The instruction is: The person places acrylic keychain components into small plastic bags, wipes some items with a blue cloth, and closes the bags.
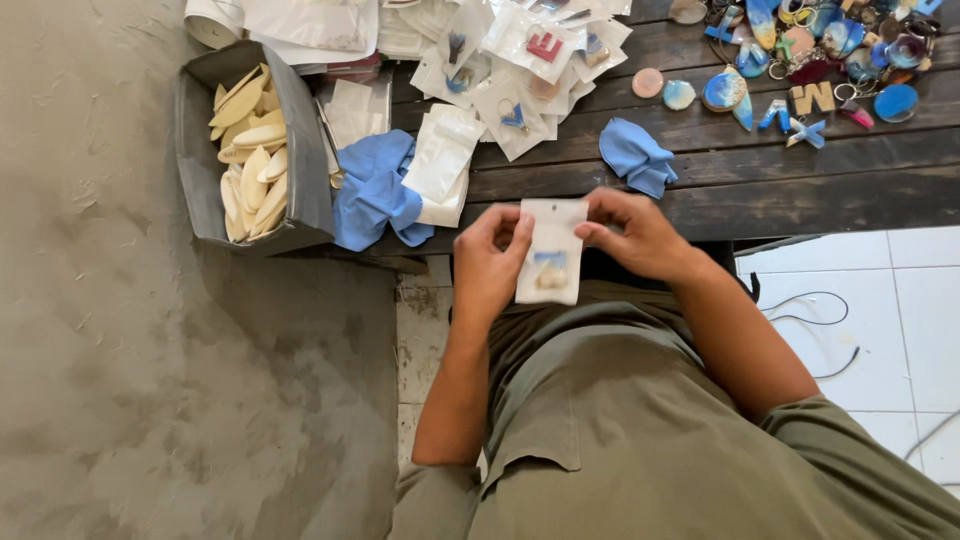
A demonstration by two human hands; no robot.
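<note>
Both my hands hold a small clear plastic pouch (550,250) with a white top strip, just below the edge of the dark wooden table (800,180). Inside the pouch sits a small blue-and-tan keychain piece. My left hand (490,260) grips the pouch's left side, thumb on its front. My right hand (635,232) pinches the upper right corner at the white strip. The pouch hangs upright over my olive-green shirt.
A grey box (300,150) of pale wooden oval blanks stands at the table's left end. Blue cloths (375,190) (637,155), a stack of white pouches (440,165), packed pouches (520,60) and several coloured resin keychains (800,60) lie on the table. White tiles and black cords (830,310) are on the right.
</note>
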